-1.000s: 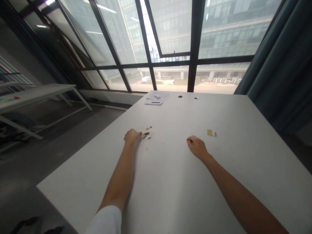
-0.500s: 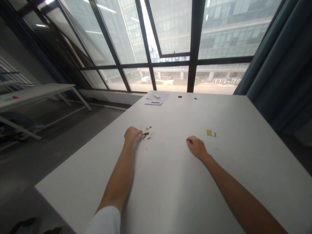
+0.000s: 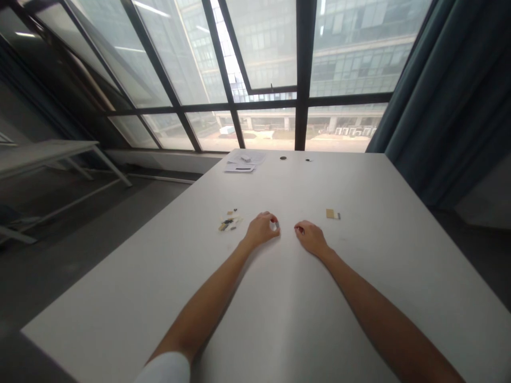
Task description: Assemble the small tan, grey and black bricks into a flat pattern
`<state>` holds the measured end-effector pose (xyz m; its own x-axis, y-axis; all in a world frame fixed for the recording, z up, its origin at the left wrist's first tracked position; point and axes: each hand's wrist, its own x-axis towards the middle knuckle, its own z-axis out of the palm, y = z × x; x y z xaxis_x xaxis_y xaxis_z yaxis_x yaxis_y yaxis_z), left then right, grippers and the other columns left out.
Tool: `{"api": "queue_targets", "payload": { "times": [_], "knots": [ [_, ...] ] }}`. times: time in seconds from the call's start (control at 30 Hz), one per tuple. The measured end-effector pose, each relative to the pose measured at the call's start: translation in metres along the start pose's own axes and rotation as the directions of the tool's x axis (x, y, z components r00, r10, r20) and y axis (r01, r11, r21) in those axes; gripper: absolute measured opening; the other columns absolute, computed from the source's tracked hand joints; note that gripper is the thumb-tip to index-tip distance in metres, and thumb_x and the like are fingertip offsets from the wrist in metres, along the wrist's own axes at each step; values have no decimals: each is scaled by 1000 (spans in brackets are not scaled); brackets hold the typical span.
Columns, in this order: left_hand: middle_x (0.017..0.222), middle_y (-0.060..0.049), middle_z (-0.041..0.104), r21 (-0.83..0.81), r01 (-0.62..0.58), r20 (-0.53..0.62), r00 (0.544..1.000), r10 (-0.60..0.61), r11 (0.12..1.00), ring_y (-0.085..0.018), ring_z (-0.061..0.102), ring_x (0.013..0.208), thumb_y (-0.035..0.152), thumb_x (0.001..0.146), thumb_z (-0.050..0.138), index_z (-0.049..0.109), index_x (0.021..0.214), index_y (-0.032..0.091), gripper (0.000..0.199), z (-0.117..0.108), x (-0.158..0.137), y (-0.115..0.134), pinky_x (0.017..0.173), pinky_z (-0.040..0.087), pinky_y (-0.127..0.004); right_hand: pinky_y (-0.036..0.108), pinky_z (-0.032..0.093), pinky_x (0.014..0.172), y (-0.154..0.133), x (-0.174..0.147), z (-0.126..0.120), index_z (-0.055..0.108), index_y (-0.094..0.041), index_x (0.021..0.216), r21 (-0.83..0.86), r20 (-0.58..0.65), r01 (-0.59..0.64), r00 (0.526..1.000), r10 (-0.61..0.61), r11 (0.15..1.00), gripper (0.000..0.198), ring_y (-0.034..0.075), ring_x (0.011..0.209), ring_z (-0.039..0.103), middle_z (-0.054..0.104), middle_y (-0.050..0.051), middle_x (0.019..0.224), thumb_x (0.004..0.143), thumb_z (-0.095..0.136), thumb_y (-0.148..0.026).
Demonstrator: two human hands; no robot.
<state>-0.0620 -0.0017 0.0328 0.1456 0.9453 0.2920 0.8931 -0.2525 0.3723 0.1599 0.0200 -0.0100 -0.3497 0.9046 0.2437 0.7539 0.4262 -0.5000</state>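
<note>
My left hand (image 3: 261, 229) is over the middle of the table, thumb and fingertips curved round a small grey piece (image 3: 277, 225), its exact kind too small to tell. A short gap to its right, my right hand (image 3: 313, 238) rests on the tabletop with its fingers curled together. Whatever those fingers hold, if anything, is hidden. Left of my left hand lies a loose pile of small tan, black and grey pieces (image 3: 228, 223). Beyond my right hand sits a flat tan square (image 3: 330, 213) with a small white and grey piece (image 3: 337, 216) against its right side.
Papers (image 3: 239, 167) with a small white object on them lie at the far left of the white table (image 3: 287, 298). Two small dark round items, one a disc (image 3: 283, 158), are near the far edge. Windows rise behind, and a blue curtain (image 3: 431, 106) hangs at the right.
My left hand has moved right, from the pile to the table's middle, with a small grey piece now in its fingertips. My right hand keeps its pose. The view has turned slightly right.
</note>
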Motion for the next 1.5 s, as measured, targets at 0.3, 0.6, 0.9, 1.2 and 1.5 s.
{"api": "queue_targets", "payload": {
  "times": [0.3, 0.6, 0.9, 1.2, 1.5],
  "knots": [
    [88, -4, 65, -94, -83, 106, 990, 93, 992, -22, 60, 89, 35, 71, 74, 71, 97, 23, 28, 21, -10, 2, 82, 50, -32, 26, 39, 75, -2, 0, -2, 72, -22, 96, 3, 1, 3, 1000, -3, 1000, 20, 16, 84, 60, 69, 4, 92, 93, 52, -24],
    [85, -4, 65, -122, -121, 86, 988, 131, 985, -20, 61, 85, 34, 75, 72, 72, 93, 22, 22, 23, -14, -1, 82, 49, -32, 26, 40, 75, -3, 0, -1, 72, -22, 94, 13, -20, 18, 1000, -18, 1000, 18, 16, 84, 61, 70, 3, 93, 92, 54, -23],
    [97, -5, 67, -81, -296, -136, 949, 284, 952, -22, 60, 98, 24, 78, 71, 69, 99, 23, 21, 23, -16, 12, 90, 51, -35, 26, 45, 77, 6, -1, 4, 73, -23, 103, 247, -103, 199, 979, -178, 948, 17, 15, 81, 61, 68, 3, 96, 94, 59, -24],
    [97, -6, 67, -63, -398, -159, 909, 385, 915, -22, 60, 96, 23, 80, 71, 68, 102, 22, 23, 22, -16, 16, 88, 52, -37, 28, 46, 77, 7, 0, 5, 73, -21, 95, 365, -186, 292, 953, -238, 884, 14, 17, 83, 61, 67, 4, 92, 94, 60, -24],
    [99, -7, 66, -110, -437, -161, 894, 418, 893, -23, 59, 98, 23, 80, 70, 66, 104, 21, 24, 23, -16, 17, 89, 52, -38, 26, 41, 65, 8, 4, 3, 72, -18, 83, 514, -131, 215, 976, -172, 830, 10, 13, 68, 53, 66, 1, 77, 86, 62, -20]
  ]
}}
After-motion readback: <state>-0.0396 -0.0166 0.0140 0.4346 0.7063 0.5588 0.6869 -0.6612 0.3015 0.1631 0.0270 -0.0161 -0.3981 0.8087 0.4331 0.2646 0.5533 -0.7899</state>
